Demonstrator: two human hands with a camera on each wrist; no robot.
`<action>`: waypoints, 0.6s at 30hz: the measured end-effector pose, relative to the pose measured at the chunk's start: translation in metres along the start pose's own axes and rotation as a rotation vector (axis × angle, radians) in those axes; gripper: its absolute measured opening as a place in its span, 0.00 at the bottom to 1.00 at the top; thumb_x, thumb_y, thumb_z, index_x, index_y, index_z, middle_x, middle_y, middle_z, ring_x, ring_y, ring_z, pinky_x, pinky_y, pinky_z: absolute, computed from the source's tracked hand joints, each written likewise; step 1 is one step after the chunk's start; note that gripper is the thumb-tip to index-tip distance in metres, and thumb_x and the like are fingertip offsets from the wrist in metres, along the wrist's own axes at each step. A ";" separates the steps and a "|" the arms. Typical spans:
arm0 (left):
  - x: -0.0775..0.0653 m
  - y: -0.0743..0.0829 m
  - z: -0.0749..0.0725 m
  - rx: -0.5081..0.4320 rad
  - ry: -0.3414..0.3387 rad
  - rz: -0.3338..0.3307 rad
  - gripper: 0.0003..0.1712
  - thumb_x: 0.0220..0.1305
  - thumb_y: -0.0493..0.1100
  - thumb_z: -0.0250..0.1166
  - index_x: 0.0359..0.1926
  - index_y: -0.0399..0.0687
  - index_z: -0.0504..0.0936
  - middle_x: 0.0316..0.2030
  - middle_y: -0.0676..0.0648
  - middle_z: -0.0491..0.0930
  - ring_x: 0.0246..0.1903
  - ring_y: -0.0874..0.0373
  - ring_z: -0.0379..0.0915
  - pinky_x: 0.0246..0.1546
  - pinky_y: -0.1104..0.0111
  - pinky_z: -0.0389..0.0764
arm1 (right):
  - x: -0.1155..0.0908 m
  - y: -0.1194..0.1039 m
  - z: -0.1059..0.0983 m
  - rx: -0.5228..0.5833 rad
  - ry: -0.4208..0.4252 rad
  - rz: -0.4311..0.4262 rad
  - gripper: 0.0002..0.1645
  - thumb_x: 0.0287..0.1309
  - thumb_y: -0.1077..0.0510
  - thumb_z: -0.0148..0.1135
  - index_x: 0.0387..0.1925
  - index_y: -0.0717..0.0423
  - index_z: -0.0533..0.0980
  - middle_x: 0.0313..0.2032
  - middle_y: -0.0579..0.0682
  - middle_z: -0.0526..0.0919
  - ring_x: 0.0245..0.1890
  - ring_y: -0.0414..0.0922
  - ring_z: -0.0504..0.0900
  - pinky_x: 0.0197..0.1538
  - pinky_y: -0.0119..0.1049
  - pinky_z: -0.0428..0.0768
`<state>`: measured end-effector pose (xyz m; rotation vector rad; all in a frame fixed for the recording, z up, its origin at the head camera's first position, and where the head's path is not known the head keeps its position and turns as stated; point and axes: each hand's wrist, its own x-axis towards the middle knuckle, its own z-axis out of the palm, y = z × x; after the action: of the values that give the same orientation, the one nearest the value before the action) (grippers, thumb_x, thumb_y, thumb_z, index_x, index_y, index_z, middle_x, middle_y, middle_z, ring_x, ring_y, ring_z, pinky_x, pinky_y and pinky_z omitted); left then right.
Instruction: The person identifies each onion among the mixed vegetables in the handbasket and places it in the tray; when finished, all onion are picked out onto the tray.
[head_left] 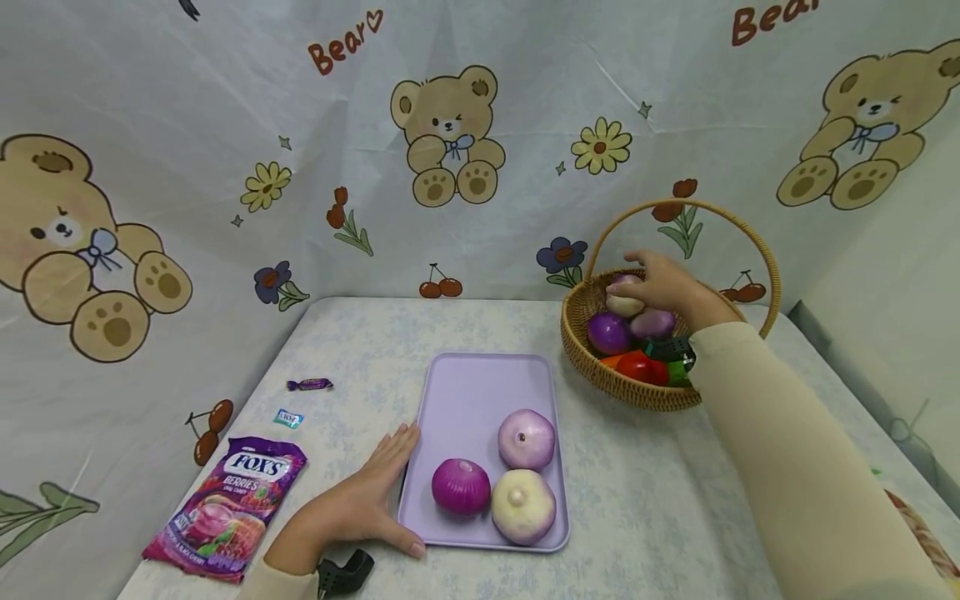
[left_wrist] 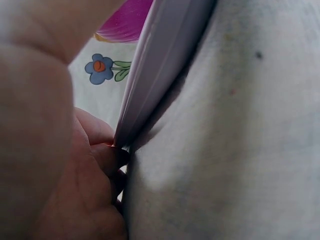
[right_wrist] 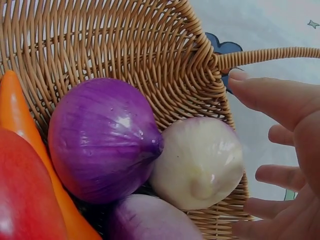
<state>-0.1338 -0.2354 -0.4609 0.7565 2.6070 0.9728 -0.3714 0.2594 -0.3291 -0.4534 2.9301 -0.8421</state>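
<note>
My left hand (head_left: 358, 502) lies along the left edge of a lilac tray (head_left: 483, 392), its fingers extended and touching the rim. On the tray sit a dark purple onion (head_left: 461, 487), a pale purple onion (head_left: 527, 439) and a whitish onion (head_left: 523, 507). My right hand (head_left: 671, 289) reaches over a wicker basket (head_left: 645, 398), fingers spread. Closest to it is a whitish onion (right_wrist: 197, 165) in the basket; a gap shows between them in the right wrist view. Beside that onion are a purple onion (right_wrist: 100, 140) and a paler one (right_wrist: 147, 220).
Red (right_wrist: 27, 190) and orange (right_wrist: 12, 100) produce lies in the basket, under its arched handle (head_left: 757, 237). Left of the tray are a FOX'S candy bag (head_left: 232, 508), a small blue wrapped candy (head_left: 288, 418) and a purple wrapped candy (head_left: 309, 384). A bear-print cloth hangs behind.
</note>
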 end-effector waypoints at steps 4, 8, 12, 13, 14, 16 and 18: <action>0.000 -0.001 0.000 0.005 -0.003 0.003 0.91 0.33 0.71 0.87 0.83 0.32 0.41 0.82 0.35 0.36 0.81 0.41 0.28 0.77 0.46 0.34 | 0.001 0.002 0.003 0.014 -0.023 0.004 0.51 0.72 0.46 0.68 0.78 0.72 0.56 0.72 0.77 0.61 0.72 0.72 0.60 0.72 0.69 0.60; 0.000 -0.001 0.000 0.005 -0.005 0.001 0.91 0.34 0.71 0.86 0.83 0.32 0.41 0.83 0.35 0.36 0.81 0.42 0.27 0.77 0.46 0.34 | 0.002 0.003 0.006 0.020 -0.043 0.012 0.50 0.72 0.46 0.68 0.78 0.71 0.56 0.74 0.76 0.59 0.73 0.72 0.57 0.72 0.70 0.57; 0.000 0.000 -0.001 -0.003 -0.010 -0.009 0.91 0.34 0.71 0.86 0.83 0.33 0.41 0.83 0.36 0.36 0.81 0.42 0.27 0.77 0.46 0.34 | 0.003 0.005 0.010 0.000 -0.046 0.012 0.51 0.71 0.44 0.68 0.78 0.71 0.57 0.74 0.75 0.59 0.74 0.72 0.56 0.72 0.71 0.56; 0.000 0.000 -0.001 -0.003 -0.011 -0.010 0.91 0.34 0.71 0.87 0.83 0.33 0.41 0.83 0.35 0.36 0.81 0.42 0.27 0.77 0.46 0.34 | 0.004 0.006 0.011 -0.010 -0.043 0.012 0.51 0.71 0.44 0.69 0.78 0.71 0.58 0.74 0.76 0.59 0.74 0.73 0.56 0.72 0.71 0.56; 0.000 0.000 -0.001 -0.003 -0.011 -0.010 0.90 0.34 0.71 0.87 0.83 0.33 0.41 0.83 0.35 0.36 0.81 0.42 0.27 0.77 0.46 0.34 | 0.004 0.007 0.012 -0.021 -0.040 0.014 0.51 0.71 0.44 0.69 0.78 0.70 0.58 0.74 0.76 0.58 0.73 0.73 0.55 0.72 0.72 0.56; 0.000 0.001 -0.001 -0.003 -0.011 -0.011 0.90 0.34 0.71 0.87 0.83 0.33 0.41 0.83 0.35 0.36 0.81 0.42 0.27 0.77 0.45 0.34 | 0.005 0.008 0.013 -0.033 -0.029 0.019 0.50 0.70 0.44 0.69 0.77 0.70 0.59 0.73 0.77 0.57 0.73 0.74 0.55 0.72 0.72 0.56; 0.000 0.000 -0.001 -0.006 -0.011 -0.014 0.90 0.34 0.71 0.87 0.83 0.33 0.41 0.83 0.35 0.36 0.81 0.42 0.27 0.77 0.45 0.34 | 0.004 0.010 0.015 -0.038 -0.020 0.031 0.49 0.70 0.45 0.70 0.77 0.69 0.59 0.73 0.78 0.56 0.72 0.74 0.55 0.71 0.73 0.56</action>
<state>-0.1344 -0.2355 -0.4602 0.7397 2.5954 0.9692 -0.3762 0.2585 -0.3467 -0.4149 2.9318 -0.7752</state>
